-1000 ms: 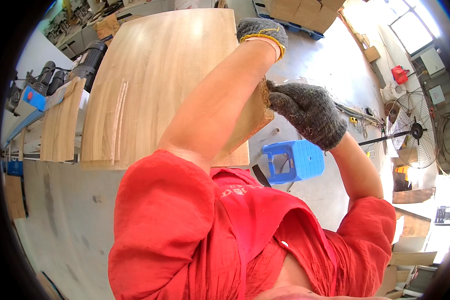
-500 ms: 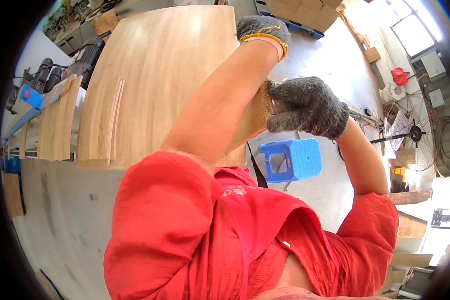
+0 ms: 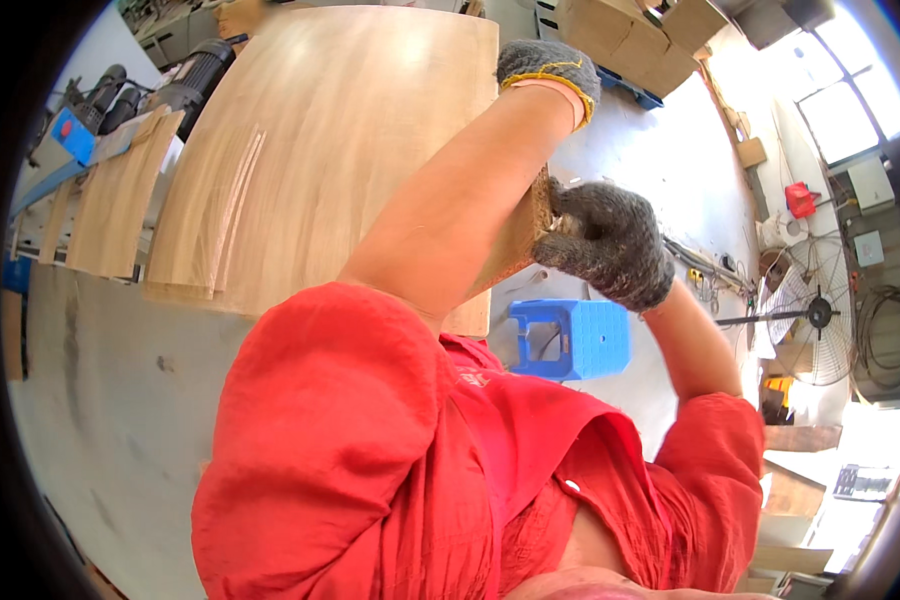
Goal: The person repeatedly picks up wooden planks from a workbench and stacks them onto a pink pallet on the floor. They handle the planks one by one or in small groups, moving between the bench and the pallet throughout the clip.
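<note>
A large stack of thin light-wood veneer sheets lies in front of me, its grain running away from me. My left hand, in a grey knit glove with a yellow cuff, reaches over the far right edge of the stack and grips it. My right hand, in a dark grey knit glove, is closed on the rough side edge of the same stack, nearer to me. My bare left forearm lies along that edge and hides part of it. Red sleeves fill the lower view.
A blue plastic stool stands on the grey floor just below my right hand. A pedestal fan and a red can are at the right. Cardboard boxes sit at the top. Narrow veneer strips and dark motors are at the left.
Both hands keep their hold on the veneer stack. My right hand has slid a little down and toward me along the edge; the view has shifted slightly.
</note>
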The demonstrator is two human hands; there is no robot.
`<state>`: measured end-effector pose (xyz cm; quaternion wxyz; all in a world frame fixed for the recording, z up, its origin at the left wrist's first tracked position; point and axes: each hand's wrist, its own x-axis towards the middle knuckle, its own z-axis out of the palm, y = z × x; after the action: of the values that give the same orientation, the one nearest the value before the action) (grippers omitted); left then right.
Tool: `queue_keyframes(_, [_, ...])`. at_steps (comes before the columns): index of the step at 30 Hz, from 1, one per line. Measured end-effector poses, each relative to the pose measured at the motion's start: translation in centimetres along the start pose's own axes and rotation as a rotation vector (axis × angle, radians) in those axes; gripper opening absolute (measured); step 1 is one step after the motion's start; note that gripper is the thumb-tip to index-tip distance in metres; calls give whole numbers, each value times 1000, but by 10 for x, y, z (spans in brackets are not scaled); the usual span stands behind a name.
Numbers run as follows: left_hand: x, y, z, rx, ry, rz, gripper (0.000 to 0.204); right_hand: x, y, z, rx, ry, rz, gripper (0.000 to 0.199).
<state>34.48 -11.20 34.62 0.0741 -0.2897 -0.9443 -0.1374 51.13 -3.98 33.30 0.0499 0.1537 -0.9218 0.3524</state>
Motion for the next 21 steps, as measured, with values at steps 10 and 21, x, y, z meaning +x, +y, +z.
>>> queue_keyframes(10, [-11, -14, -18, 25, -22, -46, 26, 6, 16, 32, 119, 108, -105, 45])
queue_keyframes(21, [-9, -8, -11, 31, -15, -30, 28, 21, -36, -15, -166, -284, 0, 46])
